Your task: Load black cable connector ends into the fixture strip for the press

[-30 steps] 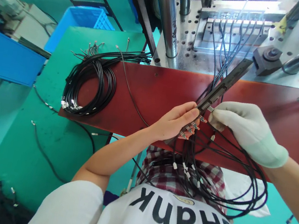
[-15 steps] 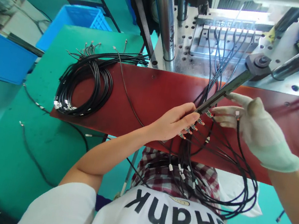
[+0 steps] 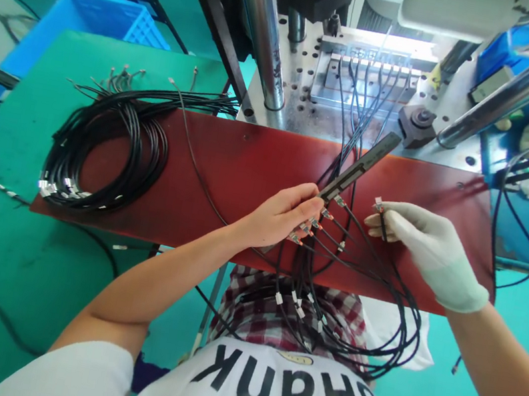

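Observation:
My bare left hand (image 3: pixel 287 214) is closed around a long dark metal bar (image 3: pixel 364 166) that slants up to the right over the red board. Several cable connectors (image 3: pixel 327 214) stick out along the bar's right side, close to my fingers. My right hand (image 3: pixel 419 241), in a white glove, pinches a black cable (image 3: pixel 384 226) just below its connector (image 3: pixel 377 205). That connector is to the right of the bar and apart from it. Black cables (image 3: pixel 406 323) loop from the bar over the board's front edge and across the lap.
A coil of black cables (image 3: pixel 63 130) lies on the left of the red board (image 3: pixel 261 157). Behind it, cables run into a metal fixture (image 3: pixel 367 83) on the press plate, beside a dark block (image 3: pixel 417 125). Steel posts (image 3: pixel 265 42) flank it. A blue crate (image 3: pixel 87 13) stands far left.
My right hand has drawn back from the bar and now pinches a cable behind its connector, where its fingers were stretched out. The view has shifted; my left hand keeps the bar.

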Available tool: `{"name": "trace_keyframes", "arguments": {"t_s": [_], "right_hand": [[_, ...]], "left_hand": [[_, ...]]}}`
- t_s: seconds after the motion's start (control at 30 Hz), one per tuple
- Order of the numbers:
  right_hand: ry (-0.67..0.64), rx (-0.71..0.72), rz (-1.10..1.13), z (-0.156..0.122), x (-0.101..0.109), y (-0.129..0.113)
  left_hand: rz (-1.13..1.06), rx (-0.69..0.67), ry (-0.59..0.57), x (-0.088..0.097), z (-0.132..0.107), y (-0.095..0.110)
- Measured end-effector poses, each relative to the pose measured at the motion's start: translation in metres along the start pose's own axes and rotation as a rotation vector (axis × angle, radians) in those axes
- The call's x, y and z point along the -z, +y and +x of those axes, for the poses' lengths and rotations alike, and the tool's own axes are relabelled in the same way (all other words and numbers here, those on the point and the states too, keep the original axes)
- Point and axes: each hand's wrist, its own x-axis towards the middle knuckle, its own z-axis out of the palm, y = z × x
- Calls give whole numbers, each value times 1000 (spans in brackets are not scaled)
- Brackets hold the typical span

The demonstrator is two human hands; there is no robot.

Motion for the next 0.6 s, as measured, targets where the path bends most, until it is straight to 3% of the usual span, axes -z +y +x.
{"name": "trace_keyframes", "arguments": {"t_s": [0.17, 0.33, 0.4, 0.5, 0.53, 0.6], "right_hand": [[91, 72, -16, 4, -9, -9], [22, 98, -72, 14, -18, -17], [91, 166, -188, 14, -21, -20], [323, 367, -492, 9, -26, -25], [334, 413, -574, 6, -29, -27], [206, 432, -635, -1, -32, -31]], "left_hand": [[47, -5, -13, 1, 2, 1], [100, -25, -28, 2, 1, 1], [104, -30, -27, 2, 1, 1], [99, -32, -25, 1, 1, 1], [99, -31, -25, 1, 1, 1], [101, -28, -27, 1, 3, 0]]}}
